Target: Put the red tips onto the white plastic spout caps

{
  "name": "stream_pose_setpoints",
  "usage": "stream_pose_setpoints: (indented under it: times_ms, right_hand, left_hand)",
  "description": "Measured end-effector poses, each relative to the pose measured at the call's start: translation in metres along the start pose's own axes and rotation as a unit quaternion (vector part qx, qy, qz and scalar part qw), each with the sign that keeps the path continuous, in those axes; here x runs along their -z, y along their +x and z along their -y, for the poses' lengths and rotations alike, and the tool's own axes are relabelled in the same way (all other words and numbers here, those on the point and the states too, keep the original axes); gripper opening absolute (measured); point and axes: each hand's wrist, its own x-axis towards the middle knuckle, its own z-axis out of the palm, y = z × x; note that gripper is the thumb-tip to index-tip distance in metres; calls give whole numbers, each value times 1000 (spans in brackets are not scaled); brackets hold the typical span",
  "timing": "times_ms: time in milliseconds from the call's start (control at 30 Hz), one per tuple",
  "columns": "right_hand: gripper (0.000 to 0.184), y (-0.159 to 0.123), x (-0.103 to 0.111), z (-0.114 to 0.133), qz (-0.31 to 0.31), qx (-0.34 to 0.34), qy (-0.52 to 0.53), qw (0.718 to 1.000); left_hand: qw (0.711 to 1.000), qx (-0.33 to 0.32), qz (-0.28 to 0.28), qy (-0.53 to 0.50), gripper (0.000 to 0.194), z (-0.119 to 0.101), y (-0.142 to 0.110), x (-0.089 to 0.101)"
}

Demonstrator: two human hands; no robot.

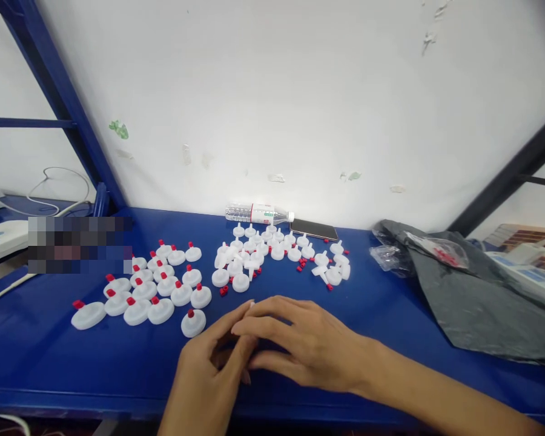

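Note:
Near the table's front edge, my left hand (211,357) and my right hand (306,345) meet with fingers curled and fingertips touching. A small white bit shows between the fingertips, but my fingers hide what it belongs to. Left of my hands stand several round white nozzle lids with red tips, the nearest lid (193,325) close to my left hand. Beyond my hands lies a cluster of white nozzle lids (240,283) without red tips. Loose small red caps (224,291) are scattered among them.
A water bottle (258,214) lies along the wall, beside a dark phone (313,229). At right, a grey plastic bag (472,315) carries a clear bag of red caps (445,254). Blue rack posts (68,103) rise at left; a white power strip (4,239) and cable lie below.

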Motion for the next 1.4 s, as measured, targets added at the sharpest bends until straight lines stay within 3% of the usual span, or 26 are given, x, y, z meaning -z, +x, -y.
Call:
stream_pose_setpoints:
  times_ms: [67, 133, 233, 300, 433, 700, 933, 1067, 1200, 1400]
  right_hand:
    - [37, 3, 8, -5, 4, -8, 30, 1000]
    - [27, 5, 21, -17, -8, -63, 11, 998]
    - [19, 5, 39, -43, -4, -175, -104, 979]
    - [21, 1, 47, -60, 46, -214, -181, 959]
    - [14, -9, 46, -85, 142, -214, -254, 932]
    - [17, -12, 39, -93, 154, -229, -253, 927]
    - [20, -5, 42, -81, 129, -246, -162, 947]
    - [13, 4, 42, -62, 82, -246, 37, 965]
    - [6, 11, 39, -45, 56, -252, 193, 947]
    - [4, 11, 30, -37, 40, -246, 232, 940]
  left_hand:
    - [1000, 2, -19, -15, 55, 2, 3, 6]
    - [999, 1, -41, -10, 56, 5, 5, 7]
    - [998, 0, -59, 23, 54, 11, 8, 1]
    - [996, -9, -72, 52, 53, 15, 9, -5]
    - [993, -18, -81, 83, 51, 17, 9, -9]
    - [987, -36, -79, 138, 43, 15, 6, -9]
    - [983, -58, -83, 154, 42, 13, 8, -13]
    - [979, -42, -101, 172, 40, 11, 8, -17]
    - [970, -37, -115, 210, 37, 13, 7, -22]
    - [965, -51, -99, 239, 31, 15, 6, -25]
